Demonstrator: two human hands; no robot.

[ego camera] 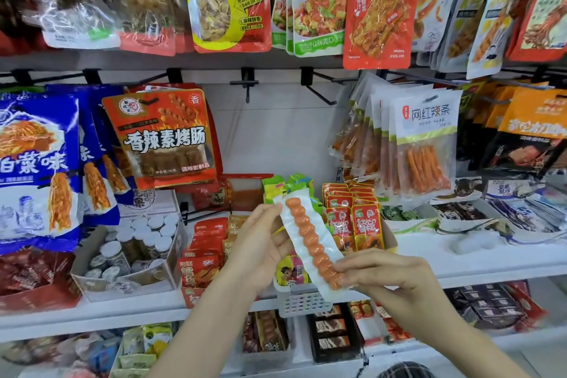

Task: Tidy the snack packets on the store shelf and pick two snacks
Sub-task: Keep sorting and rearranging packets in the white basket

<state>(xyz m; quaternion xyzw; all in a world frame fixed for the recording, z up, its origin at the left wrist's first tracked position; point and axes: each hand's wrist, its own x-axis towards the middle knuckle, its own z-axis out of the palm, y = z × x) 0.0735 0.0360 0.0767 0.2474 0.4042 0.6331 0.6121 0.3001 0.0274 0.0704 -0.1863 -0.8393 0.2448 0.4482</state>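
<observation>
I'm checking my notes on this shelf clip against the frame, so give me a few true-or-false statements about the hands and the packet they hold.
1. Both hands hold one long packet. True.
2. The packet holds a green snack. False: it is an orange twisted stick in clear wrap.
3. The left hand grips the packet's upper end. True.
4. The right hand rests on the white basket. False: it pinches the packet's lower end.
5. The packet lies flat on the shelf. False: it is held up, tilted.
</observation>
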